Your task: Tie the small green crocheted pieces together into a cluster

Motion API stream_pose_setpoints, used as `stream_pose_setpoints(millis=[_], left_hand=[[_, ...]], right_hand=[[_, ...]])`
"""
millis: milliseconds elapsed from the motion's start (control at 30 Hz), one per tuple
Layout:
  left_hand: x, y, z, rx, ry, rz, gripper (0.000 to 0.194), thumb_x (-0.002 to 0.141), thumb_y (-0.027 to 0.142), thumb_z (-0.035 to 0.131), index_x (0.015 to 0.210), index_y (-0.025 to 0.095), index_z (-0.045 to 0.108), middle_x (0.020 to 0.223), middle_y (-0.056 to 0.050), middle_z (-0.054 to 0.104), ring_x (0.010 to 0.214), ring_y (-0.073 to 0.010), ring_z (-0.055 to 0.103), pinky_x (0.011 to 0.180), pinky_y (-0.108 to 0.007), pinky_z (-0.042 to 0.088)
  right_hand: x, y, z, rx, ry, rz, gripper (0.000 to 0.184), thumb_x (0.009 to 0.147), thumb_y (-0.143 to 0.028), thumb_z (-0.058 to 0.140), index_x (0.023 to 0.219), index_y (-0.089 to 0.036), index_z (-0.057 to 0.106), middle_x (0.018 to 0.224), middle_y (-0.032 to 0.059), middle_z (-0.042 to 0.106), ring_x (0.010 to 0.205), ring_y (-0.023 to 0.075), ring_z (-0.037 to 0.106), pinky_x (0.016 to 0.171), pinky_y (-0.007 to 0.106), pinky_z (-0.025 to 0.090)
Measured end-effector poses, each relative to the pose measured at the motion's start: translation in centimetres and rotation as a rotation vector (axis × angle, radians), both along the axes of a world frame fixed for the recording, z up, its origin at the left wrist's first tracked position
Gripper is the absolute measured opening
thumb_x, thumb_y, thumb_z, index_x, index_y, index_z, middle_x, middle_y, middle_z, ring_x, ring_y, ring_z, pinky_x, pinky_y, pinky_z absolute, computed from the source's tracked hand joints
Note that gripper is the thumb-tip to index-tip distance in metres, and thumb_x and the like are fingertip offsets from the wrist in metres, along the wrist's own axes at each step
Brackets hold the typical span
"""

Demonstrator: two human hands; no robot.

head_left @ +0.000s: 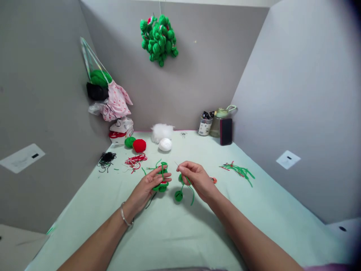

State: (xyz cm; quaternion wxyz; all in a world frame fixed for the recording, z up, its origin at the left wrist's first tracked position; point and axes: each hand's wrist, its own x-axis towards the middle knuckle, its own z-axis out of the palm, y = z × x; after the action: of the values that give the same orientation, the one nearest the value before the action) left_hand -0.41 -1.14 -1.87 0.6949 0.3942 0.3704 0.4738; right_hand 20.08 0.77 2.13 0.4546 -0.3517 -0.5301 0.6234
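1. Left hand (145, 185): grasps a green crocheted piece (162, 188) with red and white parts, low over the middle of the desk (180, 237); the fingers are slightly spread, with green yarn beside them.
2. Right hand (197, 177): thumb and forefinger pinch a thin needle (176, 164), its tip pointing up and towards the left hand. Whether it is threaded cannot be told.
3. Below the right hand: a small green ball (178, 195) with a dark slit and a loose yarn tail (193, 197). Judged risk: the tail could loop around the ball and knot if pulled.
4. Between the hands: the needle tip is near the left fingertips; a slip of the pinch could prick them or drop the needle.
5. Beside the left wrist: a black strand (151, 200), near enough to be caught up with the green yarn.
6. Farther off: tangled black yarn (106, 159) and red and white yarn (136, 161) at left, cut green strands (241, 171) at right; a sleeve or trailing end could drag them.
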Motion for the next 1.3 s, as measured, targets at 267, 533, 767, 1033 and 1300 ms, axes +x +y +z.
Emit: stream_pose_setpoints(millis=[267,533,767,1033,1300], left_hand=[[-0.2,0.2,-0.1,-0.01,0.029,-0.014,0.06,0.087,0.031,0.074,0.143,0.024,0.055,0.127,-0.011,0.071,0.107,-0.0204,0.069,0.091,-0.028,0.047],[-0.3,0.3,-0.2,-0.011,0.087,-0.008,0.062,0.087,0.034,0.074,0.145,0.028,0.052,0.132,-0.011,0.068,0.11,-0.0211,0.069,0.086,-0.027,0.049],[-0.3,0.4,-0.1,-0.004,0.125,0.004,0.063,0.086,0.033,0.075,0.145,0.028,0.052,0.131,-0.01,0.069,0.11,-0.0207,0.069,0.088,-0.026,0.05],[-0.3,0.6,-0.1,-0.033,0.17,0.02,0.064,0.084,0.036,0.076,0.144,0.029,0.054,0.133,-0.01,0.068,0.11,-0.022,0.07,0.081,-0.026,0.052],[-0.4,0.7,-0.2,-0.024,0.182,0.038,0.063,0.085,0.036,0.075,0.144,0.03,0.054,0.131,-0.011,0.068,0.111,-0.0234,0.07,0.079,-0.026,0.053]], right_hand=[[0.6,0.9,-0.8,-0.025,-0.004,-0.058,0.03,0.08,-0.045,0.075,0.081,-0.016,0.067,0.049,-0.0062,0.049,0.047,0.0076,0.035,0.051,0.025,0.024],[0.9,0.8,-0.8,-0.008,-0.033,-0.084,0.029,0.079,-0.044,0.075,0.08,-0.016,0.068,0.05,-0.0059,0.049,0.048,0.0074,0.036,0.05,0.024,0.025],[1.2,0.9,-0.5,0.021,0.005,-0.111,0.028,0.078,-0.043,0.075,0.08,-0.016,0.068,0.05,-0.0062,0.051,0.047,0.0064,0.037,0.049,0.023,0.026],[1.4,1.2,-0.6,-0.014,-0.001,-0.125,0.031,0.074,-0.046,0.076,0.078,-0.016,0.067,0.05,-0.0063,0.051,0.046,0.0064,0.037,0.048,0.023,0.025],[1.1,0.6,0.0,0.02,-0.009,-0.088,0.03,0.075,-0.046,0.077,0.076,-0.017,0.068,0.05,-0.0063,0.049,0.048,0.0076,0.037,0.049,0.024,0.029]])
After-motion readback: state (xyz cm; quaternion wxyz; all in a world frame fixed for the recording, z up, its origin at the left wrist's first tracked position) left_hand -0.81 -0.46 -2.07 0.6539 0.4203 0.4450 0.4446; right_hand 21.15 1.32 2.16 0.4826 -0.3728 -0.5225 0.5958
